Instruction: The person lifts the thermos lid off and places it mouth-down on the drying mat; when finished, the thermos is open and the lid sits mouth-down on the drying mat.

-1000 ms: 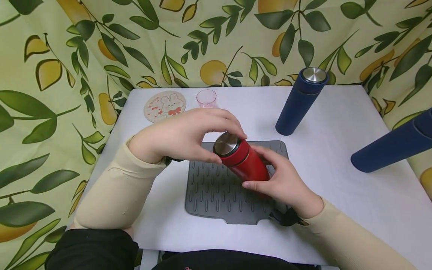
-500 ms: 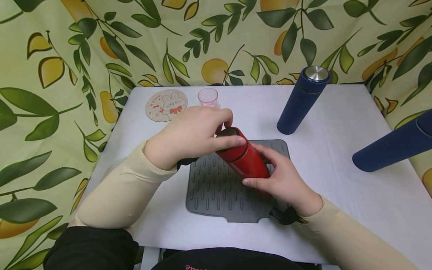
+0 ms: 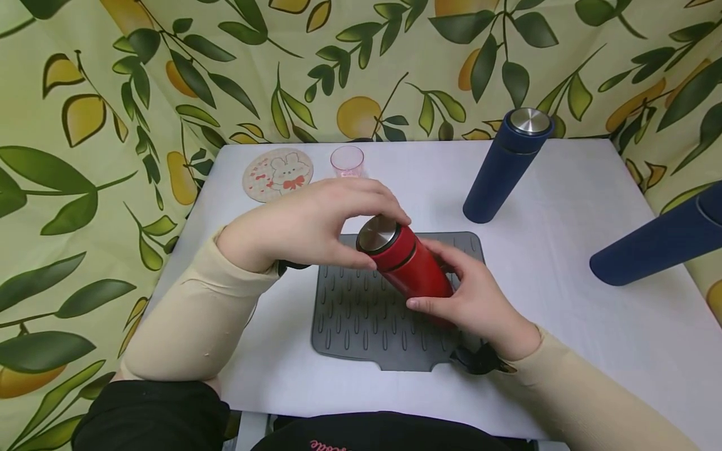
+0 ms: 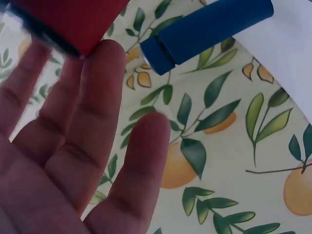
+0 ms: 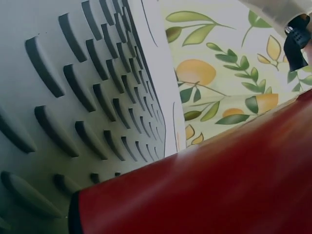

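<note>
Red flask [image 3: 414, 268] is the thing both hands are on: it leans over the grey ridged mat [image 3: 361, 313], its base down by the mat's right side and its steel-topped cap [image 3: 378, 233] raised toward the mat's far edge. The right hand [image 3: 474, 300] wraps its fingers around the lower body, thumb along the near side, which looks like a bracing hold that keeps the flask from turning. The left hand [image 3: 313, 222] comes in from the left of the mat and curls its fingertips around the cap's rim, a grip that suits twisting the cap; whether the cap is loose or tight I cannot tell. In the left wrist view the fingers [image 4: 97, 126] bend against the red cap edge [image 4: 73, 24]. The right wrist view shows the red body [image 5: 209, 180] hanging close over the mat's ridges [image 5: 73, 97]

Beyond the mat's far right corner a blue flask [image 3: 507, 164] stands upright; another blue flask [image 3: 654, 241] sits well to the right of the mat. Past the mat's far left corner are a rabbit coaster [image 3: 277, 173] and a small pink cup [image 3: 346, 161]
</note>
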Tool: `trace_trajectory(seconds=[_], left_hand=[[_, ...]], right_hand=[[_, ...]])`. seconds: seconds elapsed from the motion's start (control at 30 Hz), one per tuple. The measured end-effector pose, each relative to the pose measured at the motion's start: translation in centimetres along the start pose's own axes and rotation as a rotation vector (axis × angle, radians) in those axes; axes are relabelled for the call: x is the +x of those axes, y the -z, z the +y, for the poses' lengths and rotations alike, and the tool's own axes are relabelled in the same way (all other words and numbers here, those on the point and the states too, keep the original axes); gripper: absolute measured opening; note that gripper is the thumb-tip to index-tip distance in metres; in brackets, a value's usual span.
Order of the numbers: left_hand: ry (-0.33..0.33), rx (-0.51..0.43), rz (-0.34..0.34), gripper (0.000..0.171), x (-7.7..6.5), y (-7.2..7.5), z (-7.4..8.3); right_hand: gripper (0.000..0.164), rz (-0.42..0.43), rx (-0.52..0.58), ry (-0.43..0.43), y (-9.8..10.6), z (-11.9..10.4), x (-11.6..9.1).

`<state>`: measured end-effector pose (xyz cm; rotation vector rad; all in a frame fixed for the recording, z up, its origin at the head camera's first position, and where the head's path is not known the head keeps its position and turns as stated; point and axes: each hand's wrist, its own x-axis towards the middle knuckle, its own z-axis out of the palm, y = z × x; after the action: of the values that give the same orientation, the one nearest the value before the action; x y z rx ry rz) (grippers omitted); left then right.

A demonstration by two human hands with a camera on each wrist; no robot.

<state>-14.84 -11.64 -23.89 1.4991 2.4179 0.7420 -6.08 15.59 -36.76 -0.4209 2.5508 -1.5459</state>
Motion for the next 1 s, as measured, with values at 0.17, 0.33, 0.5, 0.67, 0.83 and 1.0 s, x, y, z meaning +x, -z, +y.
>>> trace_trajectory(seconds=[0.17,0.33,0.5,0.67,0.83,1.0], left_hand=[[0.139,0.101,0.028,0.058,0.37,-0.26,0.54],[0.135,0.126,0.055,0.070,0.11,-0.14,0.83],[0.005,0.037,-0.005,0.072,-0.33,0.18,0.52],[0.000,0.050,-0.058,0.063,-0.20,0.15,0.48],[0.088,0.086,-0.050,0.060,-0.01,-0.15,0.60],[0.218,0.139,-0.020,0.055,0.34,-0.58,0.60]], right_hand=[[0.086,-0.004,0.021,-0.005,-0.14,0.09,0.02],[0.087,0.013,0.007,-0.009,-0.18,0.18,0.13],[0.088,0.015,-0.002,-0.005,-0.13,0.30,0.22],[0.087,0.006,0.001,-0.001,-0.13,0.34,0.29],[0.085,0.001,0.002,0.002,-0.30,0.48,0.24],[0.085,-0.002,-0.001,0.008,-0.36,0.40,0.34]])
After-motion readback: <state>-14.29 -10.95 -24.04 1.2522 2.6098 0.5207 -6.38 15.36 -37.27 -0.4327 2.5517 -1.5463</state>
